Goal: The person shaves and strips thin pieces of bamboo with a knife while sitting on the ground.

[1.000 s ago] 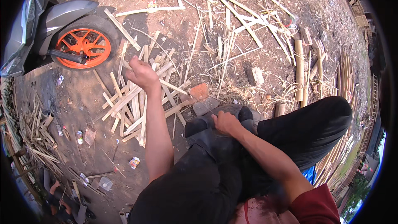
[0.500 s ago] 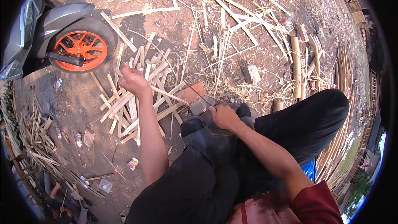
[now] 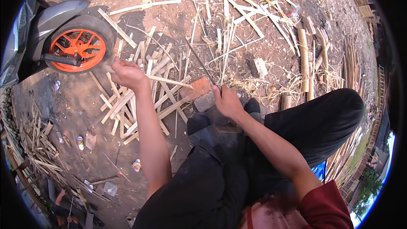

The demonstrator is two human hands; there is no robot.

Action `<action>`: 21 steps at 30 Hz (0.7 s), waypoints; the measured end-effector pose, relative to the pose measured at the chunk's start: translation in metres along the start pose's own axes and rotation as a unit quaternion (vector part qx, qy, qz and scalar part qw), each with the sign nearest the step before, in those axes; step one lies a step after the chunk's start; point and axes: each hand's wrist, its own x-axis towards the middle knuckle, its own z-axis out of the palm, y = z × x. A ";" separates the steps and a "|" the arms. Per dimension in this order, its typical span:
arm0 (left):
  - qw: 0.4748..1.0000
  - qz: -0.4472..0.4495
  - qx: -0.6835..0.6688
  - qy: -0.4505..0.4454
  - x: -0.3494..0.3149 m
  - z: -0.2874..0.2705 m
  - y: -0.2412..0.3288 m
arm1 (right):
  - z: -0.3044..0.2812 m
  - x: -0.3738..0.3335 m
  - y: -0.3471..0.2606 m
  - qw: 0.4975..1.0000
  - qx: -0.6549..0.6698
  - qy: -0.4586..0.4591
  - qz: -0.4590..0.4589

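Observation:
My left hand (image 3: pixel 128 74) is closed around a pale split bamboo strip (image 3: pixel 169 81), whose free end points right toward an orange brick (image 3: pixel 201 86). Beneath that hand lies a loose heap of similar short strips (image 3: pixel 123 106). In my right hand (image 3: pixel 229 101), in front of my feet, is a long, thin, dark knife (image 3: pixel 199 59). Its blade slants up and to the left, apart from the strip. The knife's handle is mostly hidden by my fingers. A grey stone (image 3: pixel 204 103) sits beside the brick, close to my right hand.
A motorbike wheel with an orange rim (image 3: pixel 78 50) stands at the left. Longer bamboo strips (image 3: pixel 237 10) lie across the ground ahead. Thick bamboo pieces (image 3: pixel 303 59) and a pale block (image 3: pixel 258 67) are at the right. Another person (image 3: pixel 63 212) shows at lower left.
The knife has swung up and away from my feet, with my right hand rising slightly. My left hand has moved a little up and left, carrying the bamboo strip.

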 end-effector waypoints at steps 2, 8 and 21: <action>1.000 -0.001 0.005 0.025 -0.002 0.001 -0.001 | 0.008 -0.012 0.006 0.999 0.022 -0.023 -0.011; 0.996 -0.010 0.021 0.085 0.011 -0.004 -0.005 | 0.011 -0.019 0.035 0.975 -0.122 -0.186 -0.019; 0.995 -0.026 0.016 0.090 0.008 -0.024 0.001 | -0.006 -0.016 -0.008 0.999 0.012 -0.014 -0.040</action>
